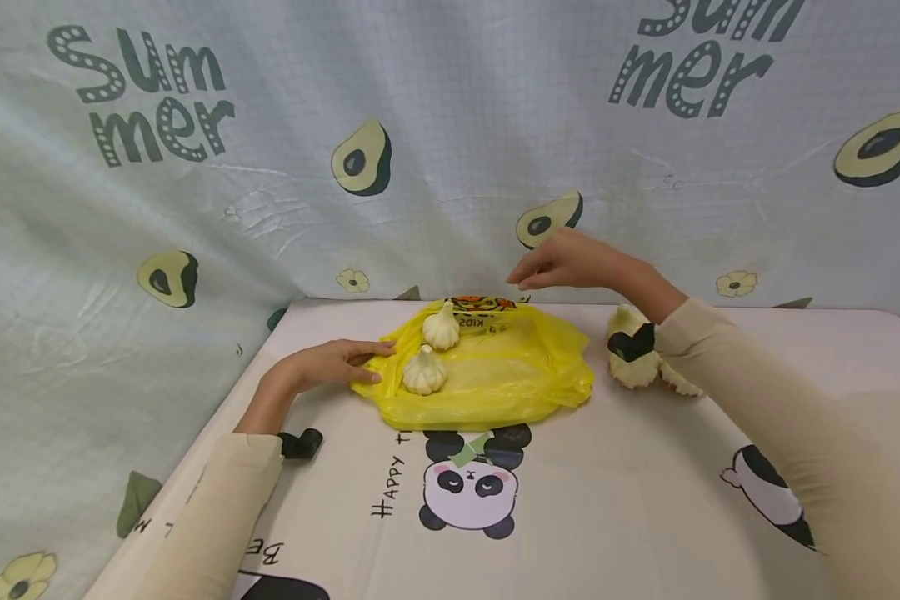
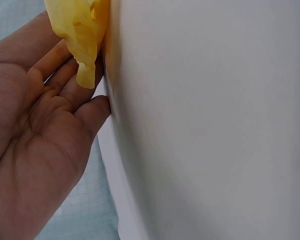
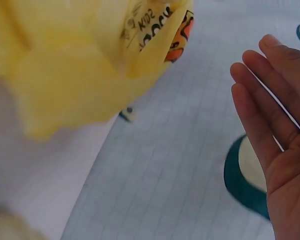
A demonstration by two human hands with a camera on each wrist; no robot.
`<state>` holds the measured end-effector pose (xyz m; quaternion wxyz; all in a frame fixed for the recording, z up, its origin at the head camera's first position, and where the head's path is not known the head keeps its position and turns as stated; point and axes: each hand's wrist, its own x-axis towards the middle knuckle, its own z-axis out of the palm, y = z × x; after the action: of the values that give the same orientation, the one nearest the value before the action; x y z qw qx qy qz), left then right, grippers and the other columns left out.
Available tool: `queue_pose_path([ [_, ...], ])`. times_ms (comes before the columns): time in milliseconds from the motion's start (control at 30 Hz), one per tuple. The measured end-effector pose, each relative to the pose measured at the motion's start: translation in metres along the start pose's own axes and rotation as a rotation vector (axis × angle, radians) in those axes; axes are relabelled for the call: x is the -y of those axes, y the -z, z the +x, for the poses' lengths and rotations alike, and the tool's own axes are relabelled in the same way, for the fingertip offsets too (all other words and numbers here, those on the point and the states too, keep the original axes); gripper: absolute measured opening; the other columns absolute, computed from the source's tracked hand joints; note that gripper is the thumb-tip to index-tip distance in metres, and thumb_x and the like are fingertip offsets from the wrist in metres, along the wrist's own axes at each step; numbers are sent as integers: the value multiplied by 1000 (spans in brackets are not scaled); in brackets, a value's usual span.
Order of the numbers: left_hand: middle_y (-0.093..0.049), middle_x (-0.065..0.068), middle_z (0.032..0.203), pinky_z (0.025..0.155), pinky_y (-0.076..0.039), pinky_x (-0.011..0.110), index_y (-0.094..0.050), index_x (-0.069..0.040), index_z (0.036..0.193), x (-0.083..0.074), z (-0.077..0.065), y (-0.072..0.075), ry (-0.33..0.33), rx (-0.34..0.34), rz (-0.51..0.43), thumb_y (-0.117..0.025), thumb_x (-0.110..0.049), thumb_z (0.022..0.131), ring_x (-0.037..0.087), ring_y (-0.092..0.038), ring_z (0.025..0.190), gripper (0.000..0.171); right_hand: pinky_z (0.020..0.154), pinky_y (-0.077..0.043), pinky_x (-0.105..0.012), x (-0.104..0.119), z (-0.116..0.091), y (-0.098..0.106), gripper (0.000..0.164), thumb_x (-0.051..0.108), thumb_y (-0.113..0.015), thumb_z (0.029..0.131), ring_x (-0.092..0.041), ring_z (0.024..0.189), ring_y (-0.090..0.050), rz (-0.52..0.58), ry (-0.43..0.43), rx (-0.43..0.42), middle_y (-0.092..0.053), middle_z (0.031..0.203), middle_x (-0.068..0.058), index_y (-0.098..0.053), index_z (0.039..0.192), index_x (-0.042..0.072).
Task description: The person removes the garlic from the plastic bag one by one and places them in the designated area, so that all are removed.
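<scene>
- Yellow plastic bag [image 1: 502, 375], thin, crinkled and see-through, lies spread on the table [image 1: 607, 492].
- Garlic bulb [image 1: 426, 372], plump and cream-white, rests uncovered toward its 9 o'clock.
- Left hand [image 1: 333, 364] touches the 9 o'clock edge, thumb and forefinger apart; yellow film hides some fingertips in the left wrist view.
- Cream lumps [image 1: 633, 375], 3 o'clock, partly covered by a black wrist device [image 1: 630, 343].
- Second garlic bulb [image 1: 442, 327], 11 o'clock.
- Orange-and-black print [image 1: 483, 305], 12 o'clock, partly unreadable.
- Right hand [image 1: 566, 260] hovers at 1 o'clock, holding nothing, fingers loosely together.
</scene>
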<state>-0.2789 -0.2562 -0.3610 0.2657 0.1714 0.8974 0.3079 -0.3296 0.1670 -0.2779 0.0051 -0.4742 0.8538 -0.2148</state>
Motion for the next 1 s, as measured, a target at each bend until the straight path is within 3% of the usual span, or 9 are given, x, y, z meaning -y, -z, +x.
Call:
queue_pose_path([
  [33, -29, 15, 165, 122, -17, 59, -50, -15, 152, 0, 0, 0, -2, 0, 0, -70, -30, 97, 38, -23, 152, 60, 91, -57, -41, -1, 8, -3, 23, 18, -69, 99, -15, 93, -74, 9, -15, 15, -77, 111, -5, -77, 119, 12],
  [133, -29, 14, 165, 122, -17, 59, -50, -16, 152, 0, 1, -1, -1, -1, 4, -70, -31, 97, 37, -23, 152, 60, 97, -54, -49, -2, 30, -12, 26, 19, -68, 99, -20, 101, -73, 65, -39, 48, -75, 117, -8, -75, 123, 10],
  [233, -30, 14, 165, 122, -16, 58, -50, -16, 152, -1, 2, -1, -6, -5, 0, -70, -31, 97, 37, -22, 153, 60, 100, -53, -47, -5, 46, -24, 28, 19, -69, 99, -22, 105, -72, 118, -49, 58, -75, 119, -8, -74, 124, 8],
  [267, -30, 14, 165, 122, -16, 58, -50, -16, 152, -2, 2, -1, -7, -4, 0, -70, -31, 97, 36, -22, 153, 60, 93, -57, -43, -6, 50, -28, 28, 19, -70, 98, -21, 105, -72, 134, -47, 56, -75, 118, -7, -74, 124, 8],
  [433, -30, 13, 165, 122, -17, 57, -50, -15, 152, -2, 2, -1, -13, 3, -7, -70, -30, 97, 36, -22, 153, 60, 91, -57, -34, -7, 66, -50, 30, 27, -74, 95, -14, 103, -72, 164, -59, 36, -77, 114, -1, -76, 122, 13],
  [533, -30, 14, 165, 122, -17, 57, -50, -15, 152, -1, 0, 0, -14, 6, -18, -70, -29, 97, 35, -22, 153, 60, 90, -57, -33, -5, 73, -59, 28, 27, -75, 94, -13, 102, -72, 188, -66, 25, -77, 112, 1, -78, 119, 15],
  [1000, -28, 14, 166, 123, -16, 56, -49, -13, 152, 2, 0, 1, -25, 23, -30, -70, -28, 98, 35, -20, 154, 60, 88, -59, -34, -9, 85, -91, 25, 15, -76, 92, -19, 100, -74, 334, -34, -45, -78, 108, -7, -78, 116, 6],
])
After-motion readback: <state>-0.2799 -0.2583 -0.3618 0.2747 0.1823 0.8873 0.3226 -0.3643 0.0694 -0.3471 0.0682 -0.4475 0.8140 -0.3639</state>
